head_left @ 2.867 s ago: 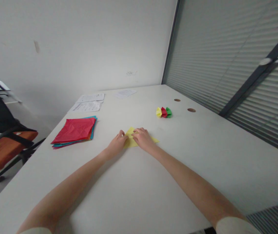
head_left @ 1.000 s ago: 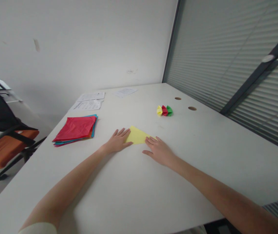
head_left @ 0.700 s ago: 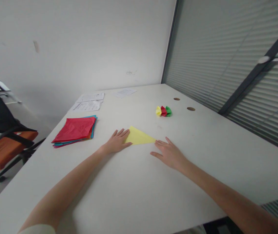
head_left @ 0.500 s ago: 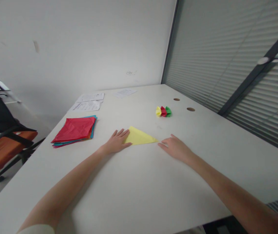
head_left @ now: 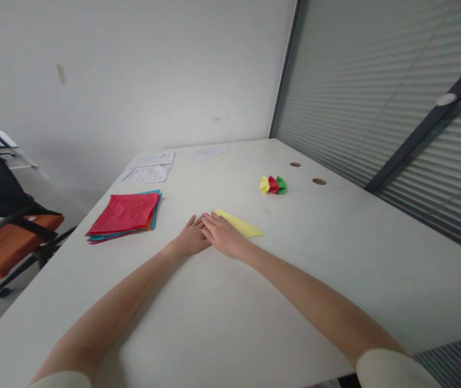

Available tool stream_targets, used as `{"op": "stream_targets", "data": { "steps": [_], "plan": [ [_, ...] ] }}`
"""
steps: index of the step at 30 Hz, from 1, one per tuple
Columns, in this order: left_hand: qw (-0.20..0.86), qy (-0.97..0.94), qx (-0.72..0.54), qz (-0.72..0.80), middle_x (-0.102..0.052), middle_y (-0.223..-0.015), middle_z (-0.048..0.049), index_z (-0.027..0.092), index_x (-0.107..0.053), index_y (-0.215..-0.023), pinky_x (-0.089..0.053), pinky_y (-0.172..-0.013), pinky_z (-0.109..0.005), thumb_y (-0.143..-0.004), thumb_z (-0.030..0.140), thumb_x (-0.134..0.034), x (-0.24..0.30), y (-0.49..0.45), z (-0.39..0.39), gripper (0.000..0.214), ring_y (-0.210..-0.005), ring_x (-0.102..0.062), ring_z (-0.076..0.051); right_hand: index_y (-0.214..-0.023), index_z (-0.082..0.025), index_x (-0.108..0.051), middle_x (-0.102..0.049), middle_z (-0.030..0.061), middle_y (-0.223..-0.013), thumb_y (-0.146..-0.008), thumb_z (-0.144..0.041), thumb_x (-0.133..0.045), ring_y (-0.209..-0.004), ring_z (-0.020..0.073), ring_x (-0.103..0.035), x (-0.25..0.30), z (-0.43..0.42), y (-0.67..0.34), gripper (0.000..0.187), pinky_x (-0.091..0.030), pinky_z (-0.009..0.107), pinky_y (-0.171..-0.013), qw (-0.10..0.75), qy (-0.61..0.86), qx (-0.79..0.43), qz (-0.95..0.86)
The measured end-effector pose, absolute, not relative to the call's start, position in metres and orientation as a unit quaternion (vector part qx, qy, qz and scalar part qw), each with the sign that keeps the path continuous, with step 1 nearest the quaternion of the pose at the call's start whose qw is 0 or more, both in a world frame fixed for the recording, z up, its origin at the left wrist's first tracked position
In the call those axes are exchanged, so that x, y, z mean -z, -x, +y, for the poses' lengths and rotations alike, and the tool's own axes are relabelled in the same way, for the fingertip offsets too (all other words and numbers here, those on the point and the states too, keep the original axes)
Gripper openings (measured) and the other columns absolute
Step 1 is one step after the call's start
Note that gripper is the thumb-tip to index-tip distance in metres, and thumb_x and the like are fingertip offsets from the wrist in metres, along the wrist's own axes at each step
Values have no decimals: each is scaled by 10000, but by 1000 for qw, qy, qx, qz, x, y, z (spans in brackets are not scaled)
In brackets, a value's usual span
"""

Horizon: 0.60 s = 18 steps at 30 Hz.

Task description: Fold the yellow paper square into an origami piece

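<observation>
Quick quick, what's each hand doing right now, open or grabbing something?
Left hand: open, palm down, fingers partly covered by the other hand.
Right hand: open, palm down, across part of the yellow paper.

From far away, I am looking at a piece of yellow paper (head_left: 241, 224). It is lying flat on the white table (head_left: 224, 315). A long, sharp point is sticking out to the right, and its tip is showing bare. The far corner is peeking out just past my right hand (head_left: 222, 235), which is covering the near edge and much of the left part. My left hand (head_left: 191, 238) is resting at the left end, where both hands are touching. The paper is looking thin and smooth. Its left end is hiding, so I am only seeing part of its shape.
</observation>
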<state>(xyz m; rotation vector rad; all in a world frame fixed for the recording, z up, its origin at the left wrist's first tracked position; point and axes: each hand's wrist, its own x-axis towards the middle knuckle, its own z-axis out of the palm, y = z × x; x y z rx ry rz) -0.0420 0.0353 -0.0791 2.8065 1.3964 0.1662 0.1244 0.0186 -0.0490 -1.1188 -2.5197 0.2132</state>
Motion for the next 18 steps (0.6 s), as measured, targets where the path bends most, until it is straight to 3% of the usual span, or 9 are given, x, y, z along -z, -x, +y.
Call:
{"op": "stream_targets", "data": {
  "steps": [7, 12, 18],
  "plan": [
    [-3, -889, -45, 456, -271, -1566, -71, 249, -297, -1492, -145, -1180, -507, -932, 490, -405, 74, 37, 33, 619, -1459, -190, -261, -1449, -52, -371, -314, 185, -1531, -951, -615, -109, -1441, 292, -231, 65, 47, -115, 796, -201, 459, -1162, 164, 437, -130, -875],
    [14, -880, -47, 473, -235, -1578, -54, 238, -170, -1526, -151, -1176, -496, -929, 620, -273, 73, 35, 31, 717, -1457, -195, -271, -1502, -110, -279, -253, 142, -1563, -914, -670, -64, -1457, 272, -189, 76, 47, -153, 840, -136, 464, -1178, 121, 459, -99, -875],
    [14, -881, -46, 470, -239, -1574, -62, 220, -197, -1521, -152, -1169, -496, -919, 666, -213, 73, 38, 31, 750, -1458, -190, -283, -1521, -139, -226, -181, 89, -1588, -881, -720, -75, -1467, 309, -124, 80, 39, -214, 877, -116, 529, -1175, 55, 521, -75, -849]
  ]
}}
